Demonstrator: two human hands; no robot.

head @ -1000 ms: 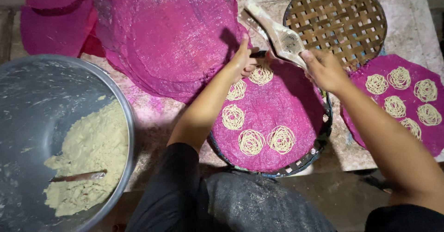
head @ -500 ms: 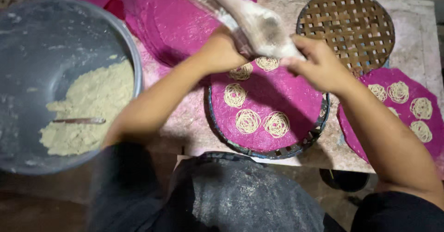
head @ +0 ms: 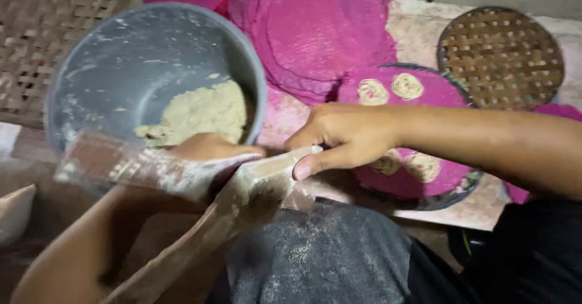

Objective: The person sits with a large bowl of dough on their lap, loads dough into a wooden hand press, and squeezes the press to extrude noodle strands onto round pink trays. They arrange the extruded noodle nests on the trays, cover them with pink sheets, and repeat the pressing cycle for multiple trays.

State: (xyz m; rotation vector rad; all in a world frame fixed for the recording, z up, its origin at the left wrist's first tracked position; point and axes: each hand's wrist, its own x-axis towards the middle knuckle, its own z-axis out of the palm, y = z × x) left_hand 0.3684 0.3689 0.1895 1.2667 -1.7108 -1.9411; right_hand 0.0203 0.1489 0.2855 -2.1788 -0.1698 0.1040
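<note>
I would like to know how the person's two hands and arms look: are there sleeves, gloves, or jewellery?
Both arms are bare up to the frame edge; no sleeves show. The left hand and right hand wear no gloves, and no rings, watch or bracelet are visible. The right thumb has a short, plain nail. The left hand is partly hidden and blurred, so details there are hard to tell.

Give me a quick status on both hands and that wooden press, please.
Left hand and right hand both gripping the floury wooden press, opened over the lap. Grey bowl of dough just beyond. Nothing in the way.
</note>
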